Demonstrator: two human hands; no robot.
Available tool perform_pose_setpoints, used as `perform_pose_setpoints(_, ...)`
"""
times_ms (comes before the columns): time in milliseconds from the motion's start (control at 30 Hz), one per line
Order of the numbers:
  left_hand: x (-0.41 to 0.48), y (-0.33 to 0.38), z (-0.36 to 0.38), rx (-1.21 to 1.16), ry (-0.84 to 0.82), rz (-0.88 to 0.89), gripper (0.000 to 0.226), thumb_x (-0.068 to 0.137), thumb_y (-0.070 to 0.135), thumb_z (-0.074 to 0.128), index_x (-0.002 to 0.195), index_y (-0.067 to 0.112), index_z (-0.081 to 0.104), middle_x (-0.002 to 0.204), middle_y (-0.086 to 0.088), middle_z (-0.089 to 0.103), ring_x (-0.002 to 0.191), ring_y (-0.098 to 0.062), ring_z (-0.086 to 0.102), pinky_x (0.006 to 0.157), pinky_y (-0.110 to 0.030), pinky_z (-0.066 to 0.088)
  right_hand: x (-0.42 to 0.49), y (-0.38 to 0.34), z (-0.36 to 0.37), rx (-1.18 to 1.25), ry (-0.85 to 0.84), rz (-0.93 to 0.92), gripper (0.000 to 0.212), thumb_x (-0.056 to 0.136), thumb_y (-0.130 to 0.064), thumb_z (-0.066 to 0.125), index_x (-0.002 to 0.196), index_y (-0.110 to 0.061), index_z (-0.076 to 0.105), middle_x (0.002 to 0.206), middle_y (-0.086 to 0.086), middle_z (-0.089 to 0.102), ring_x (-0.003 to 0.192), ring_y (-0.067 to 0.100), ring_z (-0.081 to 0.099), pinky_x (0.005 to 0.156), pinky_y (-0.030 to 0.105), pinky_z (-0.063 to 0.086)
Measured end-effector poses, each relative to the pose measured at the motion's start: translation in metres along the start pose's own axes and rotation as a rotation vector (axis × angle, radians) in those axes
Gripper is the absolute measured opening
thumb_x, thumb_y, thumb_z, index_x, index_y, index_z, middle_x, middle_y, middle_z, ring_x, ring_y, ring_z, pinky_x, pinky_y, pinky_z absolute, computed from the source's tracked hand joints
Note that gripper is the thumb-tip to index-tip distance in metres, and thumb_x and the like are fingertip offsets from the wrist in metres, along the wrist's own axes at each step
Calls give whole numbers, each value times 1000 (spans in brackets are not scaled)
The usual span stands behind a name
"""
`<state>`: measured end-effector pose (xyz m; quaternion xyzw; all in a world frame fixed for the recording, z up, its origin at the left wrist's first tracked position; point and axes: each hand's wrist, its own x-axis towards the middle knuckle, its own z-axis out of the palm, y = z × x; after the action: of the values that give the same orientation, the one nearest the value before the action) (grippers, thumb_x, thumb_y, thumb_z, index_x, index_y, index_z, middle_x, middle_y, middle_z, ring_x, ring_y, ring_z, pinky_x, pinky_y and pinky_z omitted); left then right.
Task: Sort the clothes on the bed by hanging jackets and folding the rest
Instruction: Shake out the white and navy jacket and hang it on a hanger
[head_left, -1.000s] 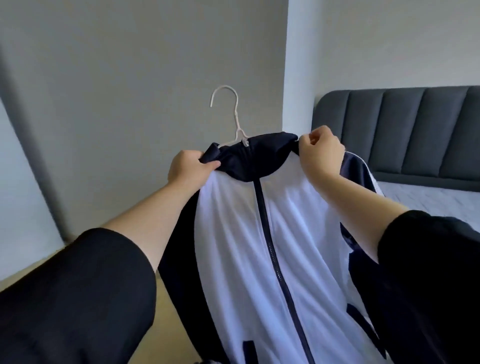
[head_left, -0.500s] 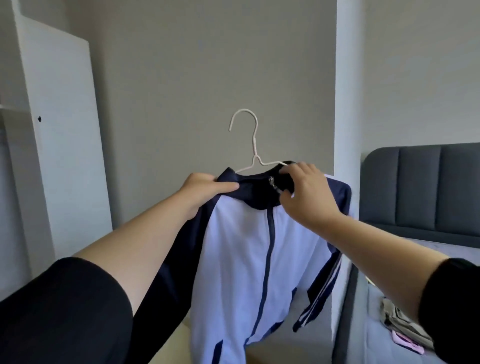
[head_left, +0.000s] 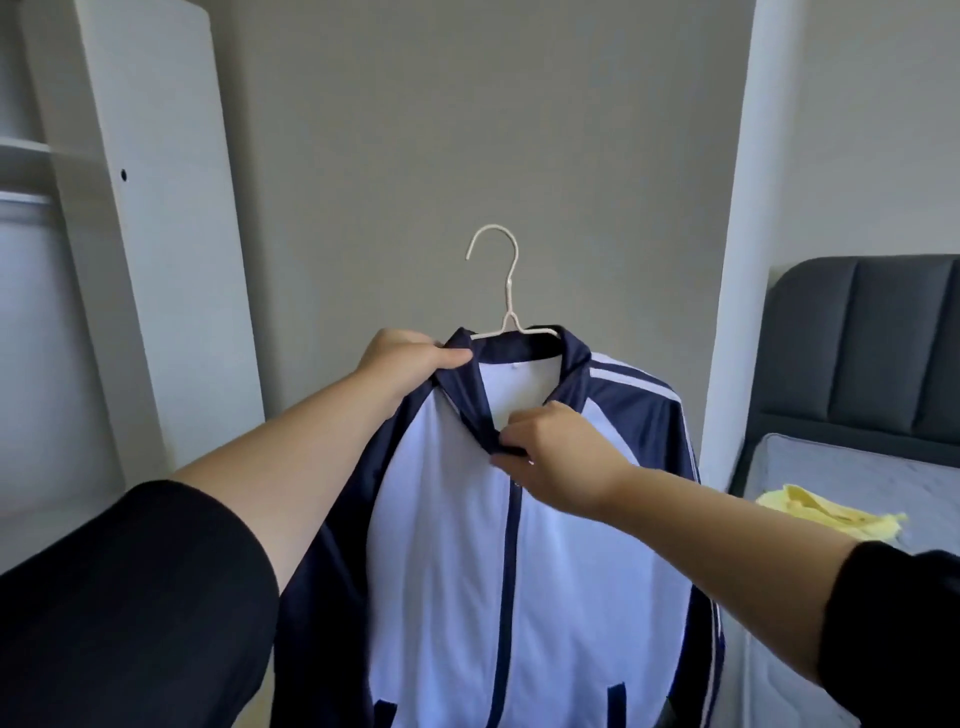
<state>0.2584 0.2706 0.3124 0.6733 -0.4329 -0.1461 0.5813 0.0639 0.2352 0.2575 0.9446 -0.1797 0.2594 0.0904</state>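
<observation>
While it hangs on a white wire hanger in the middle of the frame, the white-and-navy track jacket is held up in front of a grey wall, its collar spread open and its zip closed from the chest down. The left hand has its grip closed on the collar's left edge, thumb lying over the navy fabric. The right hand, lower and just right of centre, pinches the top of the zip line between curled fingers. At the right edge a yellow garment lies on the bed, below a dark grey padded headboard. A white wardrobe panel stands at the upper left.
</observation>
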Motion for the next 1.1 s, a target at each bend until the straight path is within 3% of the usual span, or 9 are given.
perform_pose_setpoints(100, -5, -7, -3, 81, -43, 69, 39, 64, 32, 81, 77, -1, 66, 74, -7, 63, 66, -19, 57, 68, -29, 42, 6, 11, -14, 272, 514, 116, 20, 91, -16, 53, 89, -3, 68, 88, 9, 61, 85, 22, 54, 78, 31, 41)
perform_pose_setpoints(167, -7, -8, -8, 112, -63, 120, 22, 65, 31, 81, 72, 11, 73, 75, -3, 73, 66, -18, 65, 70, -28, 50, 15, 29, -27, 262, 657, 331, 28, 91, -14, 50, 114, -5, 63, 111, 13, 59, 107, 28, 51, 93, 35, 39)
perform_pose_setpoints(267, -10, -10, -15, 113, -36, 196, 7, 67, 22, 81, 70, 20, 75, 73, 0, 74, 65, -10, 68, 71, -26, 53, 19, 65, -34, 185, 300, 584, 26, 96, -31, 47, 109, -12, 60, 106, 10, 61, 109, 33, 52, 93, 39, 39)
perform_pose_setpoints(367, -10, -17, -26, 151, 1, 226, 11, 68, 19, 81, 67, 25, 73, 64, 10, 71, 58, -1, 64, 62, -16, 49, 15, 79, -29, 270, 115, 593, 38, 94, -39, 52, 70, -10, 52, 64, 2, 51, 71, 27, 50, 58, 32, 35)
perform_pose_setpoints(433, -10, -24, -32, 224, 24, 215, 8, 70, 20, 81, 69, 21, 72, 56, 13, 63, 52, -3, 55, 54, -14, 42, 17, 75, -23, 283, 164, 592, 41, 92, -36, 57, 62, -10, 47, 57, 3, 44, 58, 23, 42, 50, 30, 29)
perform_pose_setpoints(533, -6, -38, -44, 350, 33, 194, 19, 75, 19, 76, 81, 3, 69, 68, -1, 54, 65, -16, 47, 63, -24, 36, 24, 62, -6, 267, 256, 596, 48, 90, -32, 60, 55, -12, 34, 53, 3, 37, 55, 23, 34, 48, 31, 25)
perform_pose_setpoints(733, 26, -71, -80, 683, 112, 165, 30, 81, 19, 70, 59, 7, 53, 57, -3, 41, 64, -25, 41, 59, -26, 30, 69, 45, 39, 303, 360, 589, 51, 87, -28, 63, 55, -14, 26, 51, 2, 28, 56, 24, 26, 49, 36, 19)
perform_pose_setpoints(900, 89, -124, -99, 670, 265, 205, 43, 80, 17, 68, 52, 12, 36, 54, -1, 36, 61, -25, 37, 54, -29, 25, 143, 53, 100, 331, 405, 620, 51, 85, -27, 63, 54, -16, 24, 48, 0, 27, 48, 19, 23, 46, 33, 19)
perform_pose_setpoints(1100, 200, -208, -128, 689, 324, 259, 28, 84, 15, 66, 62, 8, 49, 61, 1, 44, 67, -28, 46, 61, -36, 38, 271, 84, 205, 391, 339, 604, 46, 83, -26, 61, 54, -16, 26, 47, -2, 30, 48, 18, 27, 46, 31, 21)
